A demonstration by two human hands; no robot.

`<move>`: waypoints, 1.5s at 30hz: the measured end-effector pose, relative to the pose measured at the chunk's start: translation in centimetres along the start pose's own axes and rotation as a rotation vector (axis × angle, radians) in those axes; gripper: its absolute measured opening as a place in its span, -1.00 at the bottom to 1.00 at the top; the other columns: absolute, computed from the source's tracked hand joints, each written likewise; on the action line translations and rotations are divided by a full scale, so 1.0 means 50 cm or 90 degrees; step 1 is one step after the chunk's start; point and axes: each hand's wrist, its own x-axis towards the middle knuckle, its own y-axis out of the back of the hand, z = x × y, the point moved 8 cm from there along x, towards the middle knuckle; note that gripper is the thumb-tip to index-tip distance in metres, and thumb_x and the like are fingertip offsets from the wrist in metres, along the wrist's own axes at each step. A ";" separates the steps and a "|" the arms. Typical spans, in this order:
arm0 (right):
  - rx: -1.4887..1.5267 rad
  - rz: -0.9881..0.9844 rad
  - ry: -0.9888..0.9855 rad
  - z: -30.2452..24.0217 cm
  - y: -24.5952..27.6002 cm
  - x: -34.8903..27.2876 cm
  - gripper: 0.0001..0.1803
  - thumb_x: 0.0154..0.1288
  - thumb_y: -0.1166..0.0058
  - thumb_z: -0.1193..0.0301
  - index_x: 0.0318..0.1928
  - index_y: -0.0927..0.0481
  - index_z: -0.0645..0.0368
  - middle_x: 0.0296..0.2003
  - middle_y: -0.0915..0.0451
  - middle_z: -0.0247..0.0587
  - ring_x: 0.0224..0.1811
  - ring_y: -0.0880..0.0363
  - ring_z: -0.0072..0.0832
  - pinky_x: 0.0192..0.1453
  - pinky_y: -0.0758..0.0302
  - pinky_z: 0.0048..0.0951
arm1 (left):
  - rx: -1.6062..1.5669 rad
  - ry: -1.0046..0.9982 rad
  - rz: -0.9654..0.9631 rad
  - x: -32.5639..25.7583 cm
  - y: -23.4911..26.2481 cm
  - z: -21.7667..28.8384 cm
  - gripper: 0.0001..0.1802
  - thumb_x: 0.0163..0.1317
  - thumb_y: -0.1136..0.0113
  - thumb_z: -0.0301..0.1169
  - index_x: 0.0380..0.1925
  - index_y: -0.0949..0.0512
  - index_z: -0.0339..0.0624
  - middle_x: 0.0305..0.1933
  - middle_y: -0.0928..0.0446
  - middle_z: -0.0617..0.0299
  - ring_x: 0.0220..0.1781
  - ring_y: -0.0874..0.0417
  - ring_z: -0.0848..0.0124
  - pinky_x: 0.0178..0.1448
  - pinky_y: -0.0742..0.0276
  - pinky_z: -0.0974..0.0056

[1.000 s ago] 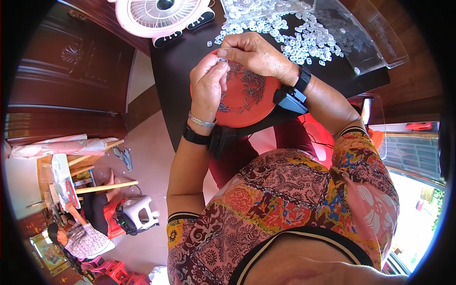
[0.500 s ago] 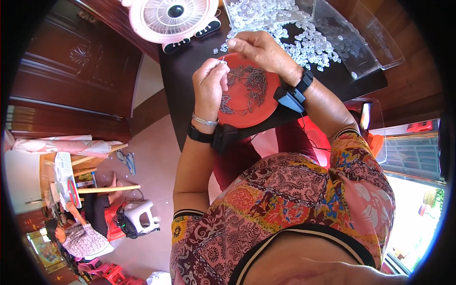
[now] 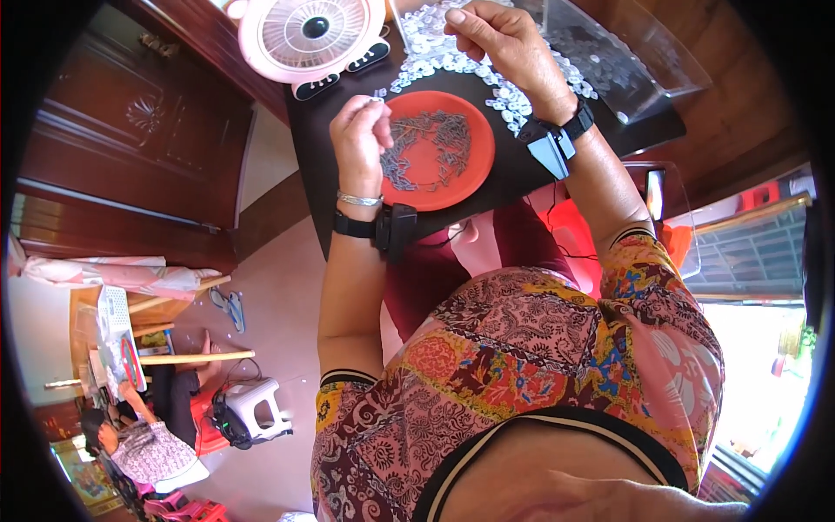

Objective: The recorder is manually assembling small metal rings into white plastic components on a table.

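My left hand (image 3: 358, 143) is closed in a pinch at the left rim of a round red plate (image 3: 484, 150), with a small clear plastic piece (image 3: 376, 98) at its fingertips. Thin grey metal pins (image 3: 450, 130) lie scattered over the plate, mostly in a ring. Up and to the right, my right hand (image 3: 504, 43) hangs above a spread of small clear plastic pieces (image 3: 426, 63). Its thumb and fingers are drawn together, and whatever they may hold is too small to make out.
A pink fan (image 3: 300, 39) stands at the table's far left. Toward the right lies a clear plastic bin (image 3: 639, 70) with more pieces, on the dark table (image 3: 326, 174). Another person (image 3: 156, 448) sits at lower left, by a white stool (image 3: 252, 409).
My right hand has moved away from the left one, up over the clear pieces. My left hand has shifted slightly left, still pinching its piece. The whole view has shifted a little.
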 end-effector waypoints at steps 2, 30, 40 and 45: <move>-0.035 -0.044 -0.070 -0.009 0.008 -0.019 -0.72 0.34 -0.07 0.26 -0.45 -0.55 0.18 -0.65 -0.46 -0.42 -0.63 -0.35 -0.67 -0.54 -0.28 -0.59 | -0.021 -0.009 0.011 0.003 0.009 0.006 -0.82 0.18 -0.05 -0.40 -0.55 -0.50 -0.22 -0.68 -0.38 0.35 -0.73 -0.34 0.59 -0.65 -0.11 0.51; -0.784 -0.277 0.063 0.413 0.061 0.009 -0.76 0.20 0.10 0.30 -0.31 -0.62 0.12 -0.32 -0.59 -0.05 -0.18 -0.56 -0.09 -0.10 -0.49 -0.11 | -0.009 0.103 -0.110 -0.195 0.019 -0.098 -0.78 0.20 0.11 -0.38 -0.55 -0.41 -0.26 -0.68 -0.32 0.27 -0.67 -0.30 0.53 -0.60 -0.10 0.45; -0.551 -0.070 0.100 0.266 0.139 -0.061 -0.80 0.17 0.00 0.31 -0.32 -0.63 0.11 -0.32 -0.61 -0.15 -0.26 -0.59 -0.16 -0.18 -0.52 -0.20 | 0.044 0.085 -0.156 -0.256 -0.046 -0.089 -0.83 0.22 0.08 -0.44 -0.48 -0.42 -0.30 -0.60 -0.38 0.24 -0.62 -0.31 0.56 -0.53 -0.12 0.48; -0.210 0.014 0.097 0.146 0.165 -0.191 -0.81 0.27 -0.13 0.36 -0.19 -0.59 0.21 -0.37 -0.59 -0.31 -0.33 -0.56 -0.56 -0.24 -0.48 -0.52 | 0.106 0.097 -0.156 -0.277 -0.065 -0.090 -0.81 0.23 0.07 -0.44 -0.46 -0.46 -0.34 -0.62 -0.40 0.27 -0.60 -0.28 0.61 -0.49 -0.12 0.50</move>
